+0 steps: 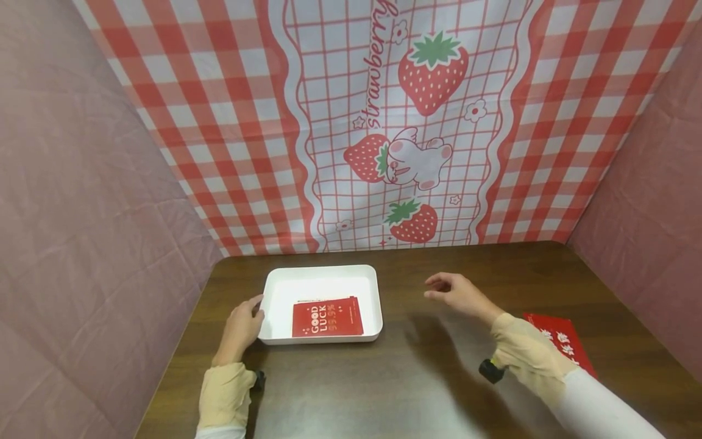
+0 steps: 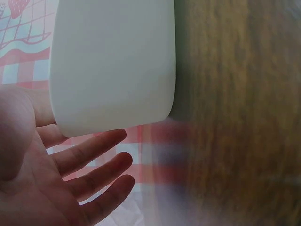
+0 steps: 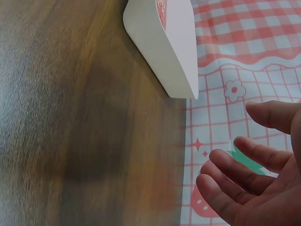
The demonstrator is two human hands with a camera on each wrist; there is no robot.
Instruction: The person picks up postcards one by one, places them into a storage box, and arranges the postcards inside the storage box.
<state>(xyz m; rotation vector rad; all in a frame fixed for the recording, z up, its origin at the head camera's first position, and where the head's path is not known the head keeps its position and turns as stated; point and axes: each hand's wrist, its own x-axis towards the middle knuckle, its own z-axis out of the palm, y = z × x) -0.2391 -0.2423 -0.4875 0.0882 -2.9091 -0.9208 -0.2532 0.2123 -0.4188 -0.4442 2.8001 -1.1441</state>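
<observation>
a dark brown wooden table (image 1: 417,390) with a visible grain is seen, closed in on the left and right by walls of creased mauve cloth (image 1: 82,201) and at the back by a red-and-white checked backdrop printed with strawberries and a white rabbit (image 1: 395,122). a shallow white rectangular plastic tray (image 1: 322,275) is set on the table toward the back left, and a red envelope printed "good luck" in gold (image 1: 328,317) is laid flat inside it, against the near wall. the left hand (image 1: 239,327) is placed at the tray's left near corner, fingers straight and relaxed; in the left wrist view the fingers (image 2: 96,150) are spread just below the tray's white side, with nothing gripped. the right hand (image 1: 457,292) is held above the table, to the right of the tray and apart from it, loosely curled and empty; in the right wrist view its fingers (image 3: 235,181) are bent in the air. a second red printed envelope (image 1: 559,338) is laid on the table near the right forearm, partly covered by the sleeve.
</observation>
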